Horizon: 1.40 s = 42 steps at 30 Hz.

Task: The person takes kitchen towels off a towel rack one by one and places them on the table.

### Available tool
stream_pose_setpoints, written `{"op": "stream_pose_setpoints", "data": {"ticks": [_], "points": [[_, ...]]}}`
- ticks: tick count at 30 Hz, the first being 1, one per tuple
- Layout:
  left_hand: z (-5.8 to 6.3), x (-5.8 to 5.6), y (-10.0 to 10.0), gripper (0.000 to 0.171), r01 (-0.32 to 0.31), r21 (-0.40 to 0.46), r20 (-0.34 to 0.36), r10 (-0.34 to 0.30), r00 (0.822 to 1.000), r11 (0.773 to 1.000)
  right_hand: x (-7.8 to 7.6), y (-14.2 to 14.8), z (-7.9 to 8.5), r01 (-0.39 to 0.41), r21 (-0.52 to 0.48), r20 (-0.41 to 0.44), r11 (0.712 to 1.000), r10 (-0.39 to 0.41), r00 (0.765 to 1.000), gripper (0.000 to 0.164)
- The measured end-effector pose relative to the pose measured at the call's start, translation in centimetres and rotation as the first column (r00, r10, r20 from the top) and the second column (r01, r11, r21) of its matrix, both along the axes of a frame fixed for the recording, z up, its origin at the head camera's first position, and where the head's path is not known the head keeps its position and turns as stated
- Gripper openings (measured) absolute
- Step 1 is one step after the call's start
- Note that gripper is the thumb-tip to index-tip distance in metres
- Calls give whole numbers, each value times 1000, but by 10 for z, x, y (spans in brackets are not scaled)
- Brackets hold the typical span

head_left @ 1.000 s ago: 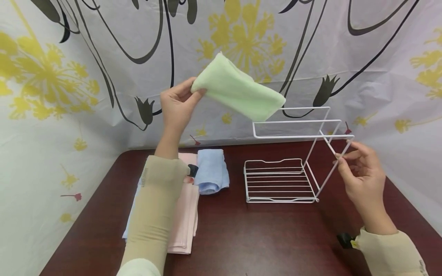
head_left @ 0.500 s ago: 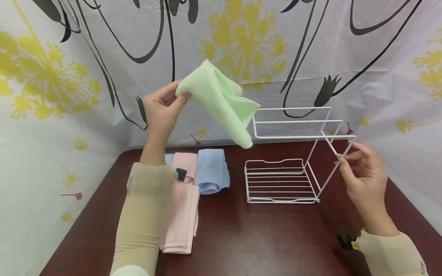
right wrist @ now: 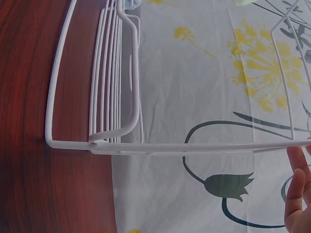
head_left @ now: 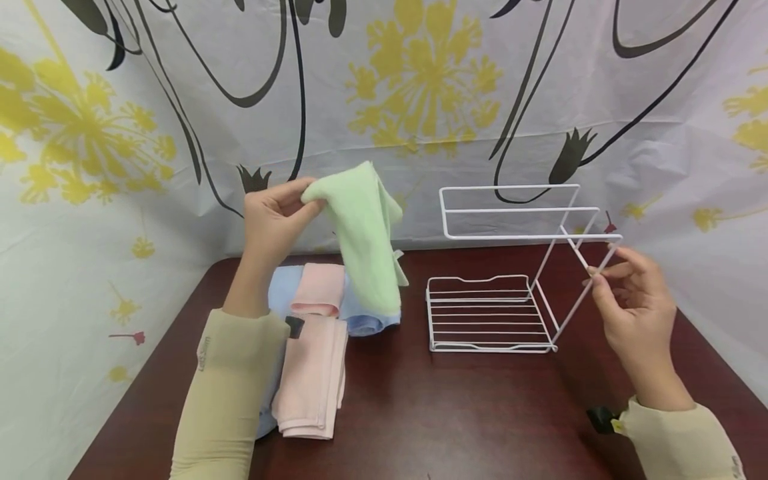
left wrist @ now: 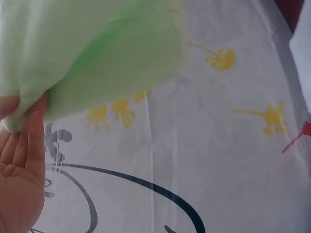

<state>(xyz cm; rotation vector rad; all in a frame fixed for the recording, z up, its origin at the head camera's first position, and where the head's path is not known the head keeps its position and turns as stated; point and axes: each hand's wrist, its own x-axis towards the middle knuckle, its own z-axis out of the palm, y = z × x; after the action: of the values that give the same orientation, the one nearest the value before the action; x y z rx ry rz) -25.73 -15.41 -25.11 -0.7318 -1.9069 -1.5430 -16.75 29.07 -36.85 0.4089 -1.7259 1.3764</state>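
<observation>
Thumb and fingers of my left hand (head_left: 273,220) pinch one corner of a light green towel (head_left: 363,233). The towel hangs folded in the air, its lower end in front of a rolled blue towel (head_left: 367,325). In the left wrist view the green towel (left wrist: 116,63) spreads above the fingers. At the right, my right hand (head_left: 639,310) holds the side upright of a white wire rack (head_left: 489,347) between thumb and fingers. The rack stands on the table, with bare bars on top and a slatted bottom shelf. The right wrist view shows fingertips (right wrist: 295,189) at the rack's frame.
Left of the rack lie a small pink towel (head_left: 318,287), a folded pink towel (head_left: 312,383) and a blue one (head_left: 282,287), partly behind the left arm. A patterned sheet (head_left: 420,80) hangs behind the dark red table (head_left: 450,420).
My left hand has moved left and down with the green towel, which swung from slanting rightward to hanging down. The right hand keeps its hold on the rack.
</observation>
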Motion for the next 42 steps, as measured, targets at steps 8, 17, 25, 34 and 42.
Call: {"op": "stream_pose_setpoints", "data": {"ticks": [8,17,25,34,42], "points": [[-17,15,-8,18,10,-123,89,1,996,992,1,-1,0,20,11,13,1000,-20,1000,48],[-33,35,-13,20,22,-185,281,31,959,982,2,-1,0,37,24,20,999,-37,999,48],[-47,50,-12,19,65,-259,419,51,907,964,1,-1,-1,23,4,9,1000,-23,1000,48],[-57,64,-10,27,252,-186,535,-117,837,950,0,-1,0,-5,-23,-9,1000,5,1000,47],[-67,70,-8,23,321,-236,558,-143,818,917,0,-1,0,-30,-43,-24,999,29,999,47]]}}
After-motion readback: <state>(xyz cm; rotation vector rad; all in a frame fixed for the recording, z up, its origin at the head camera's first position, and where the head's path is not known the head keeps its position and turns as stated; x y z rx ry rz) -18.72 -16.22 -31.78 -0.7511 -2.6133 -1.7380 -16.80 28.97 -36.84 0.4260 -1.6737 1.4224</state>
